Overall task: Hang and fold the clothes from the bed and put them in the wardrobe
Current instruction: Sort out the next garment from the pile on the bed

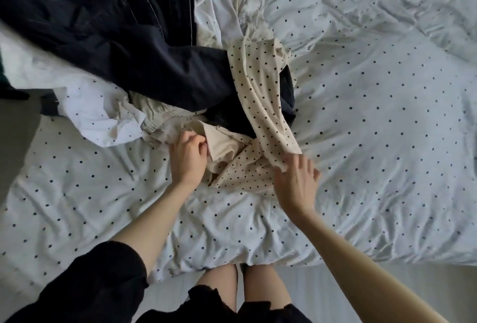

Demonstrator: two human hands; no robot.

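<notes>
A cream garment with black dots [258,105] lies crumpled on the bed, one long part stretching up over a dark navy garment [124,46]. My left hand [187,157] pinches the cream garment's plain collar edge with curled fingers. At the lower end of the dotted strip, my right hand [296,180] has its fingers on the cloth; how firmly it holds is hard to see. Part of the cream garment is hidden under the navy one.
The bed [387,142] is covered by a white duvet with black dots. A white dotted garment [98,105] and a pale beige one [154,113] lie in the pile at left. The floor [15,142] shows at the left edge and below the bed.
</notes>
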